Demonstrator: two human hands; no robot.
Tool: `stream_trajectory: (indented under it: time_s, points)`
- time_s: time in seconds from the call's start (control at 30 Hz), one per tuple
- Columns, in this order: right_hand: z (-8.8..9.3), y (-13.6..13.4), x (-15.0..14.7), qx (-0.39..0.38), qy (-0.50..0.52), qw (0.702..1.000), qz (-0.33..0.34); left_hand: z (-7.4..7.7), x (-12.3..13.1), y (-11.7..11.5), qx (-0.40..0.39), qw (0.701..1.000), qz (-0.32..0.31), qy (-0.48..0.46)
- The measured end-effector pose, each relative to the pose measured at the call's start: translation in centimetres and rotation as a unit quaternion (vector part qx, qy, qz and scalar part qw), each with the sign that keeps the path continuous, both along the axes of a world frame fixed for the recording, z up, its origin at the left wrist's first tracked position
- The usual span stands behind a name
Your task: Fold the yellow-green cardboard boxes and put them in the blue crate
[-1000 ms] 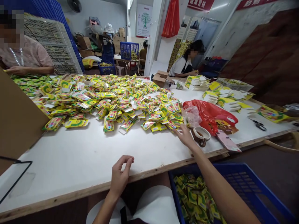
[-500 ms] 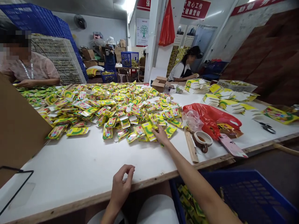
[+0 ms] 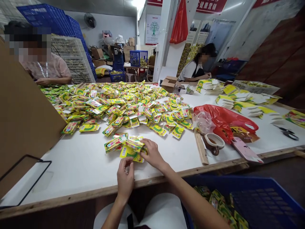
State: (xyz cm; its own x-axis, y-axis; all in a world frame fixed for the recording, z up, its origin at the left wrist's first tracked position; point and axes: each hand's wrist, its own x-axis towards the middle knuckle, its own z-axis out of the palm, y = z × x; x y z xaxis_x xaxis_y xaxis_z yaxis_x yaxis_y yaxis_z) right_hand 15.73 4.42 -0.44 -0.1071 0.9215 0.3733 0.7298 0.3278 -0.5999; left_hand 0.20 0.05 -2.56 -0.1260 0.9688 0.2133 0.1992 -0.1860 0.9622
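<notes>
Several small yellow-and-green packets (image 3: pixel 115 143) with white card edges lie in a small group near me, apart from the large heap (image 3: pixel 114 101) of the same packets. My right hand (image 3: pixel 153 154) is at the right side of this group, fingers over and thumb against a packet (image 3: pixel 130 153) that lies flat with a barcode showing. At that packet's near edge is my left hand (image 3: pixel 125 173), its fingers loosely bent and the thumb apart from them. The fingertips meet the packet's edge, and nothing shows inside the palm.
A cardboard panel (image 3: pixel 26 117) and a black wire frame (image 3: pixel 35 159) stand at left. To the right are a wooden strip (image 3: pixel 201 148), a cup (image 3: pixel 214 141), a red bag (image 3: pixel 221 119), a phone (image 3: pixel 246 149) and scissors (image 3: pixel 289 132). A blue crate (image 3: pixel 262 184) sits below the table edge. Two people sit beyond.
My right hand has come from the heap's front edge toward me and left, bringing several packets. My left hand has moved up to meet them. The view has shifted slightly left.
</notes>
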Motion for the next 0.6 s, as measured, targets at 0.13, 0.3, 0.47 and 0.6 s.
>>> stream_trajectory:
  time_s: [0.13,0.3,0.47,0.6]
  points:
    - [0.9,-0.2,-1.6,0.038,-0.007,0.999,0.017,-0.2,-0.1,0.2,-0.010,1.000,-0.009,-0.007]
    - [1.2,-0.9,-2.6,0.034,0.085,0.993,-0.069,0.4,-0.1,-0.2,-0.030,0.997,-0.018,-0.076]
    - [1.3,-5.7,-3.9,0.063,0.098,0.993,0.016,1.5,0.2,-0.7,-0.032,0.980,-0.044,-0.191]
    - [0.8,-8.0,-4.0,0.017,0.152,0.988,0.023,1.3,-1.0,-0.3,-0.076,0.979,-0.078,-0.173]
